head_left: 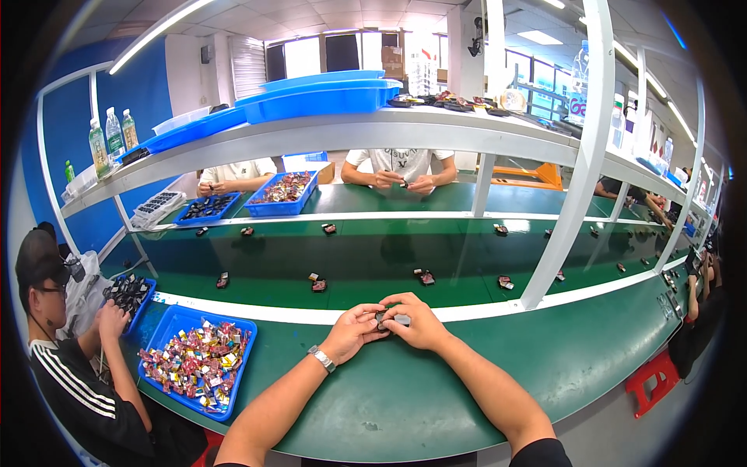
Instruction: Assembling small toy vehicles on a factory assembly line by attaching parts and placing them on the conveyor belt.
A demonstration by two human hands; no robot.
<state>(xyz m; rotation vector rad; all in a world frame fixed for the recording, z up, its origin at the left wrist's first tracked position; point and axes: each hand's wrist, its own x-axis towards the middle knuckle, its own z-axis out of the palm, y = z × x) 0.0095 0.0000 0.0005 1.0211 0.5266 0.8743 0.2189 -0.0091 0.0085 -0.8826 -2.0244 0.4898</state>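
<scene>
Both my hands are raised over the near edge of the green work surface, close to the white rail. Between their fingers is a small black housing (pixel 381 317), mostly covered by the fingertips. My left hand (pixel 352 336), with a metal watch on its wrist, grips it from the left. My right hand (pixel 419 323) closes on it from the other side, thumb and fingers pressed in. A small grey piece (pixel 402 319) shows at the right fingers; I cannot make out what it is. Left of my forearm, a blue tray (pixel 247 327) holds many small red, yellow and white parts.
Beyond the white rail (pixel 280 313), small black-and-red assemblies (pixel 424 277) lie spaced along a green belt (pixel 373 284). A white post (pixel 572 194) rises at the right. A co-worker (pixel 85 350) sits at my left by a tray of black parts (pixel 131 297). Others work across.
</scene>
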